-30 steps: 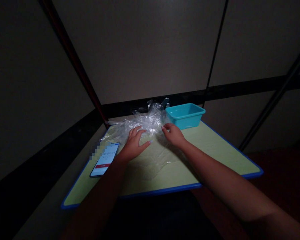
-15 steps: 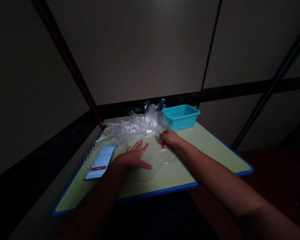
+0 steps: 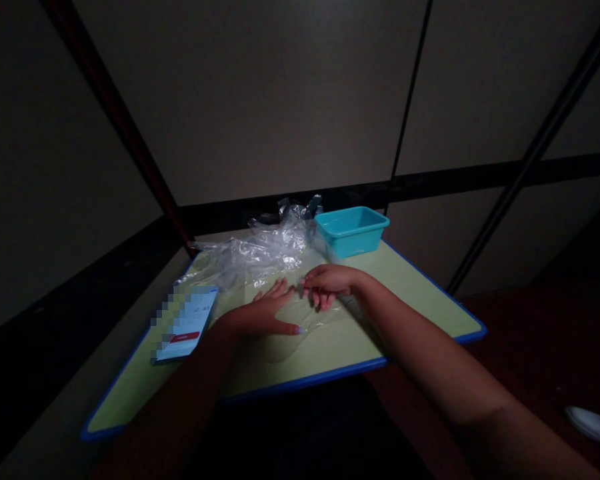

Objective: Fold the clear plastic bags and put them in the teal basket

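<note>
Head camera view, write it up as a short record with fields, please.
Left hand: spread open, palm down, over clear plastic
Right hand: fingers curled; cannot tell whether it grips the clear plastic
Plastic shape: crumpled toward the back, flatter near the hands
Table: yellow-green top, blue edge
Turquoise tub: far side, right of the crumpled part
Phone: lit, left side

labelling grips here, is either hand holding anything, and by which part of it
The left hand is spread over clear plastic, gripping nothing. The right hand is partly closed; whether it pinches the plastic cannot be told.
</note>
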Tool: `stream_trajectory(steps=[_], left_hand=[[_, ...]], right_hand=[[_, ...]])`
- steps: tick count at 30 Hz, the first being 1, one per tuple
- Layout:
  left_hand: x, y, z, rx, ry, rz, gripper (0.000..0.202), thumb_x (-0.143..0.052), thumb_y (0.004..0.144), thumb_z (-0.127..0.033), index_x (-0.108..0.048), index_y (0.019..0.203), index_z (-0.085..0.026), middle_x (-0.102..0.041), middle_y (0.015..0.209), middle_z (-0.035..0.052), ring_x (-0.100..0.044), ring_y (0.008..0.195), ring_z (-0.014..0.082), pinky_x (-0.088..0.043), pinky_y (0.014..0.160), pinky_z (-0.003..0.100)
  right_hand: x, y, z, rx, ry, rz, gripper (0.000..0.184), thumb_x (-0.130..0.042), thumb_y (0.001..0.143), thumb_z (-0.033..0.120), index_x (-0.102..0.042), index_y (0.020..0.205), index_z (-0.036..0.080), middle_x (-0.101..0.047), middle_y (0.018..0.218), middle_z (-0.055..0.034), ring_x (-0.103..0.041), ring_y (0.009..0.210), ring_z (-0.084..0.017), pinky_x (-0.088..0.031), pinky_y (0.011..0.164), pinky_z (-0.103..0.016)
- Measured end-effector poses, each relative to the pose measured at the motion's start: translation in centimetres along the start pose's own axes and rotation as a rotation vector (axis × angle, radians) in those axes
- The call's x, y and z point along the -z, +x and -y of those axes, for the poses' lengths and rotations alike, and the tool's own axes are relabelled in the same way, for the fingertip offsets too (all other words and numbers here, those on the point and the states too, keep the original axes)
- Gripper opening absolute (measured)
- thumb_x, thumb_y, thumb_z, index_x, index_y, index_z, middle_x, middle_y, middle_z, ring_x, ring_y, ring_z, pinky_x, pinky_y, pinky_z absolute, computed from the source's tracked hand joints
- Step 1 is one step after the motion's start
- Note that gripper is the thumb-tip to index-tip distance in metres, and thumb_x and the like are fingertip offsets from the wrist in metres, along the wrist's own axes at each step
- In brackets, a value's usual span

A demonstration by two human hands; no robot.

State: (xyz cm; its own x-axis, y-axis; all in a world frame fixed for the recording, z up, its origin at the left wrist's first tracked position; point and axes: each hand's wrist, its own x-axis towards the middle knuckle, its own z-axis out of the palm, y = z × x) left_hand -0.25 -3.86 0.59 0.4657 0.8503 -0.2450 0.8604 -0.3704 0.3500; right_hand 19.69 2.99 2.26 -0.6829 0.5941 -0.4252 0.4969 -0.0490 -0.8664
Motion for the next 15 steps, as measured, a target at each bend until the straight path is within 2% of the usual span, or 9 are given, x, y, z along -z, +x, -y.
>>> stream_trajectory(steps=[4,7,10,12,14,15], left_hand=[[-0.1,-0.3,-0.3,0.007,0.024,0.064,0.112,-0.07,0.054,-0.06,-0.018,0.144,-0.021,0.002,0.151,0.0136,0.001,0.137,0.0376,-0.003,0.108,0.055],[-0.1,-0.4,0.0,0.013,0.029,0.089,0.117,-0.075,0.048,-0.056,-0.019,0.144,-0.021,0.004,0.151,0.0141,0.002,0.137,0.0379,-0.002,0.107,0.057],[-0.1,-0.4,0.5,-0.004,0.028,0.101,0.12,-0.076,0.048,-0.055,-0.016,0.144,-0.019,0.006,0.15,0.0152,0.003,0.137,0.0364,-0.001,0.107,0.056],[0.1,-0.3,0.9,-0.017,0.019,0.089,0.119,-0.074,0.05,-0.057,-0.014,0.145,-0.017,0.007,0.149,0.0158,0.003,0.137,0.0354,-0.003,0.108,0.054],[0.3,-0.1,1.1,-0.024,0.002,0.008,0.111,-0.068,0.058,-0.06,-0.016,0.144,-0.016,0.005,0.15,0.0161,0.002,0.138,0.0335,-0.009,0.109,0.05],[0.4,0.0,1.2,-0.024,0.0,-0.069,0.104,-0.064,0.063,-0.061,-0.018,0.144,-0.016,0.004,0.15,0.0158,0.001,0.138,0.032,-0.011,0.109,0.048]], right_hand=[[-0.6,-0.6,0.0,-0.01,-0.042,0.26,0.041,-0.047,0.085,0.053,-0.057,0.085,0.013,-0.065,0.06,-0.0036,-0.065,0.053,-0.017,-0.052,0.047,-0.027],[-0.5,-0.8,0.0,-0.035,-0.075,0.313,0.048,-0.047,0.082,0.058,-0.059,0.085,0.011,-0.066,0.062,-0.0056,-0.066,0.056,-0.017,-0.052,0.049,-0.028],[0.1,-0.7,0.0,-0.083,-0.093,0.265,0.048,-0.043,0.086,0.055,-0.059,0.083,0.01,-0.066,0.061,-0.0066,-0.065,0.054,-0.017,-0.051,0.048,-0.026],[0.5,-0.5,-0.1,-0.097,-0.076,0.16,0.045,-0.039,0.09,0.05,-0.059,0.081,0.011,-0.065,0.059,-0.0055,-0.064,0.051,-0.016,-0.05,0.047,-0.025],[0.9,-0.2,-0.2,-0.08,-0.043,0.008,0.041,-0.035,0.092,0.045,-0.057,0.081,0.013,-0.063,0.057,-0.0032,-0.062,0.048,-0.014,-0.049,0.047,-0.024],[1.0,0.1,-0.3,-0.067,-0.041,-0.077,0.039,-0.034,0.093,0.043,-0.057,0.081,0.013,-0.062,0.057,-0.0026,-0.061,0.047,-0.014,-0.049,0.047,-0.024]])
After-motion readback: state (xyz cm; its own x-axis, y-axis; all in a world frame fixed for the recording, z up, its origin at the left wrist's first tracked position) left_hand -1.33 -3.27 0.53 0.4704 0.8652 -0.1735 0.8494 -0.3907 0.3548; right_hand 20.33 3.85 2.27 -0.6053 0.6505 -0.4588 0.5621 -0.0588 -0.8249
